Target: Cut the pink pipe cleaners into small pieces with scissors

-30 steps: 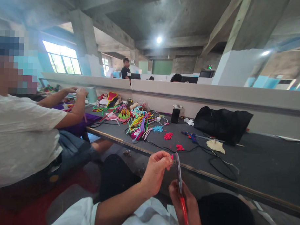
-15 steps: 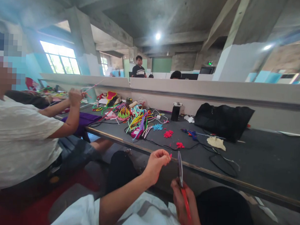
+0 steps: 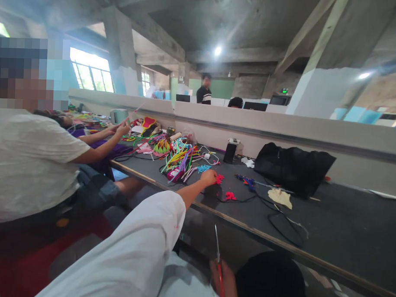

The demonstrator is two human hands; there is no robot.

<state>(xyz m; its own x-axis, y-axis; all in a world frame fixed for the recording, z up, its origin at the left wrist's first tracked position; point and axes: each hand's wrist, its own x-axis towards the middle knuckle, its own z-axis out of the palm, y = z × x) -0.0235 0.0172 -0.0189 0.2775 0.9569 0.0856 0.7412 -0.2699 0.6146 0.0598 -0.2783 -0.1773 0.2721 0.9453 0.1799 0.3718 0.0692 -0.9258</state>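
Note:
My left hand reaches over the table to a pile of small red pieces. Its fingers are bent together at the pile's left side, and whatever they pinch is hidden. Low over my lap, my right hand is wrapped round red-handled scissors whose blades point up. A second, smaller cluster of red pieces lies closer to the table edge. Just behind my left hand is a pile of blue pieces.
Colourful fuzzy strips lie left of the piles. To the right are a blue glue gun, a cream scrap, a black cable and a black bag. A co-worker in a white shirt sits at my left.
My left hand has moved forward from above the table edge, where it pinched a small red piece, to the red pile. The scissors in my right hand have dropped lower and left.

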